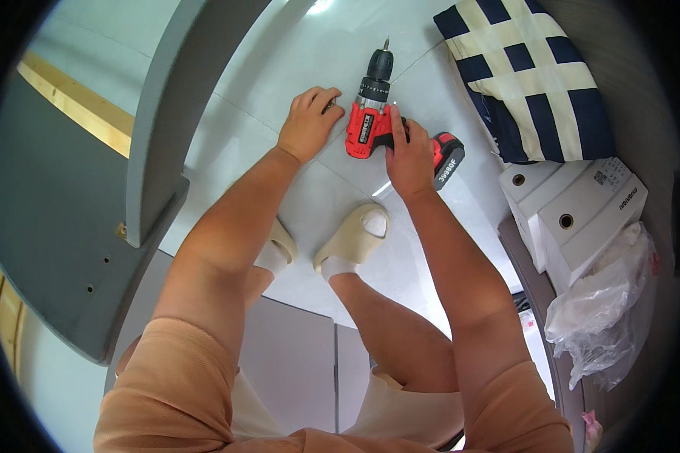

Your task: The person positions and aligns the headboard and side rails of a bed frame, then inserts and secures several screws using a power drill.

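Note:
A red and black cordless drill [364,127] is in my right hand [410,160], whose fingers wrap its handle. The chuck points away from me, with a short metal bit [386,44] at its tip. The drill's black battery pack [449,163] sticks out to the right of that hand. Just left of the drill, my left hand [308,127] is closed, its fingertips pinched together. A small dark, metallic bit of something shows at those fingertips, too small to name. Both hands are over the pale tiled floor [272,75].
Grey curved furniture panels [60,226] with small holes stand at the left, beside a wooden slat [79,102]. Along the right lie a navy and cream patterned cloth [540,75], white boxes [593,215] and a clear plastic bag [604,306]. My slippered foot [353,235] is below the drill.

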A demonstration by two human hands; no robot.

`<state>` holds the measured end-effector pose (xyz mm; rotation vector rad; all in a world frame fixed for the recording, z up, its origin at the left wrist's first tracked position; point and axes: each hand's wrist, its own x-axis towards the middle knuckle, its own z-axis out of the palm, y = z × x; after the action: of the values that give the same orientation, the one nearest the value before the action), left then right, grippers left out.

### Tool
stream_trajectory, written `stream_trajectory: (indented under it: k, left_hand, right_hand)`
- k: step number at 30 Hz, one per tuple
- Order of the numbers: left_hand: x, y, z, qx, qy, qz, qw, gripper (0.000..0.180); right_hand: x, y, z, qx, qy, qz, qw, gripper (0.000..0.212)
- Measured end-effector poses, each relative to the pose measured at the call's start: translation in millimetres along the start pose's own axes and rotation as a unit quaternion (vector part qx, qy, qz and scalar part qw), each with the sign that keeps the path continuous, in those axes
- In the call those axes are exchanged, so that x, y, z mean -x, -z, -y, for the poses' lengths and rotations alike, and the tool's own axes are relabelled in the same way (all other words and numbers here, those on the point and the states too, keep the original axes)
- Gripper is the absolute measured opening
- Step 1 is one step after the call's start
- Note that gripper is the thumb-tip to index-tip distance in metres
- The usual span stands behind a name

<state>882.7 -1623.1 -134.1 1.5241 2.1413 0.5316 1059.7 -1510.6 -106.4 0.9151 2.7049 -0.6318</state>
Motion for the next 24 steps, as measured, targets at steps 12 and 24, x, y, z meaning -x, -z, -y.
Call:
stream_trajectory:
  k: [12, 24]
  left_hand:
    - [21.7, 88.5, -46.7, 0.06, 0.07, 0.003, 0.996, 0.043]
    - [73.3, 421.3, -235.5, 0.164, 0.14, -0.105, 0.971, 0.055]
  right_hand:
    - [17.2, 83.9, 60.6, -0.074, -0.041, -0.022, 0.996, 0.082]
    - [90.8, 372.7, 185.3, -0.311, -0.022, -0.112, 0.943, 0.081]
